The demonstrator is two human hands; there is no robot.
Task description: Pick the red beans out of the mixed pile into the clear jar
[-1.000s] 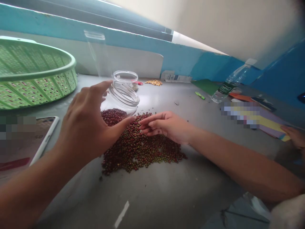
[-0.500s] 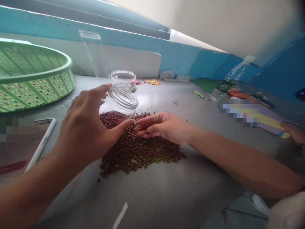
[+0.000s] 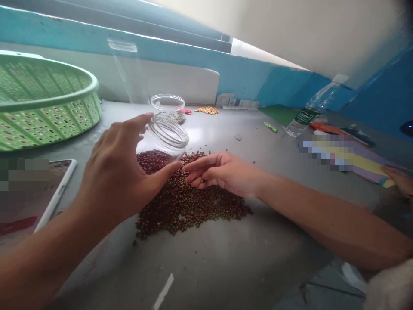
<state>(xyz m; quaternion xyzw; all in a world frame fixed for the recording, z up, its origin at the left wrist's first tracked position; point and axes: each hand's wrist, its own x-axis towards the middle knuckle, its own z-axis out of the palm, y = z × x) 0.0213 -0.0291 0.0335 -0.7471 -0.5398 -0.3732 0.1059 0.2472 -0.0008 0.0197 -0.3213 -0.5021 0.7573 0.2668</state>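
My left hand (image 3: 118, 172) is wrapped round a clear plastic jar (image 3: 164, 140), which is tilted with its mouth towards the right and holds red beans in its lower part. A heap of red and green beans (image 3: 190, 204) lies on the grey table just in front of the jar. On top of the heap rests my right hand (image 3: 222, 172), fingers stretched out and slightly fanned towards the jar's mouth, their tips close to my left thumb. I see nothing gripped in it.
A green perforated basket (image 3: 48, 107) stands at the back left and a tablet (image 3: 48, 189) lies at the left. Behind the jar are a second clear jar (image 3: 167, 103) and yellow kernels (image 3: 208, 110). A water bottle (image 3: 309, 112), coloured papers (image 3: 364, 165) and another person's hand (image 3: 400, 180) are at the right.
My right hand's fingers have uncurled and reached a little closer to the jar's mouth. My left hand and the jar have barely shifted.
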